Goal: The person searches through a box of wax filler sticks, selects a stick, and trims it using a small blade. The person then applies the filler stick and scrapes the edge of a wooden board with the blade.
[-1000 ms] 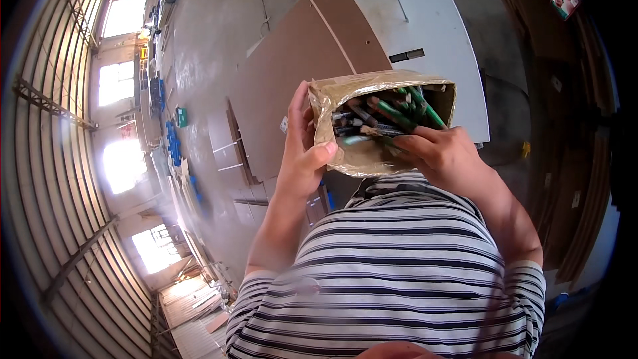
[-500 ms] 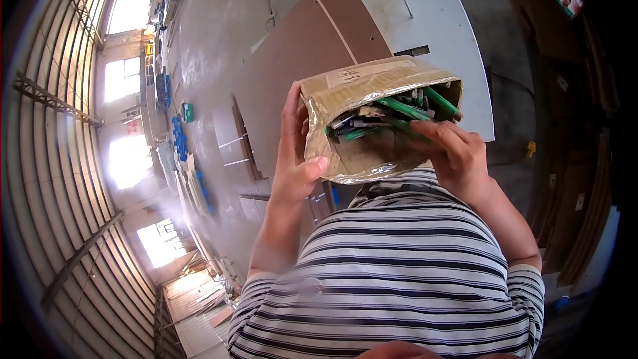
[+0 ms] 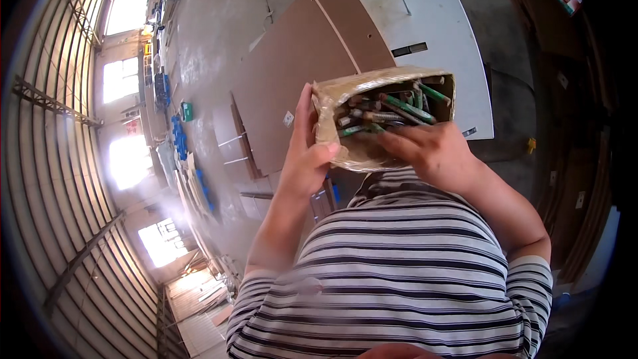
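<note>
A tan cardboard box [image 3: 382, 78], wrapped in shiny clear tape, is held in front of my chest with its open side toward me. My left hand [image 3: 309, 156] grips its left side, thumb on the near corner and fingers around the outside. Inside lie several slim green sticks [image 3: 407, 108] and grey, pen-like pieces [image 3: 384, 118], jumbled against the far wall. My right hand [image 3: 425, 149] reaches in over the near right edge. Its fingers are blurred and partly hidden beside the green pieces, so whether they pinch anything is unclear.
Beyond the box, a brown panel [image 3: 299, 53] and a white panel [image 3: 438, 20] lie low over the grey floor [image 3: 212, 33]. Dark brown boards [image 3: 565, 159] stand along the right. A narrow plank [image 3: 244, 139] lies at left, and a green container [image 3: 187, 112] stands farther off.
My right hand has moved left and deeper into the box, over its near part. The box has shifted slightly and tilted, and the sticks inside show more plainly.
</note>
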### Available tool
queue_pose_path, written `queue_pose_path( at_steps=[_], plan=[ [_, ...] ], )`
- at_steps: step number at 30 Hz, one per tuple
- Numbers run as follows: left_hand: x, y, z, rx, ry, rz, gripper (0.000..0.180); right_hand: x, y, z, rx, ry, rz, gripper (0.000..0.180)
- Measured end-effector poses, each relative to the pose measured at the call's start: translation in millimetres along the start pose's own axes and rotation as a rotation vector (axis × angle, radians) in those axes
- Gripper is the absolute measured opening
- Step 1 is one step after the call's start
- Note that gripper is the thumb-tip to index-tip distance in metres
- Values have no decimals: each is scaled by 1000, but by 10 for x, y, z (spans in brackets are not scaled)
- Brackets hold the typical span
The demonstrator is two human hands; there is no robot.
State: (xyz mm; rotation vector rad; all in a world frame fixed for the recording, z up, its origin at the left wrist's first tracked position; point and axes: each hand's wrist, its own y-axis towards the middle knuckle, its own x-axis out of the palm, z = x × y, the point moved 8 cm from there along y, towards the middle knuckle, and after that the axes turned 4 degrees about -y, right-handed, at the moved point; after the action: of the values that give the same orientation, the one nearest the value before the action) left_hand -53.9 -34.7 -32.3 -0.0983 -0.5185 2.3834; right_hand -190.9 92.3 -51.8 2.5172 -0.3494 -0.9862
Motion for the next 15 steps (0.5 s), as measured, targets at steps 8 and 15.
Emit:
queue_pose_path(
  at_steps=[8, 15],
  plan=[
    [-60, 19, -108, -19, -85, -34, 109, 74, 28, 311, 294, 448, -98, 18],
    [24, 36, -15, 7, 27, -28, 111, 105, 113, 196, 87, 59, -54, 34]
  ],
)
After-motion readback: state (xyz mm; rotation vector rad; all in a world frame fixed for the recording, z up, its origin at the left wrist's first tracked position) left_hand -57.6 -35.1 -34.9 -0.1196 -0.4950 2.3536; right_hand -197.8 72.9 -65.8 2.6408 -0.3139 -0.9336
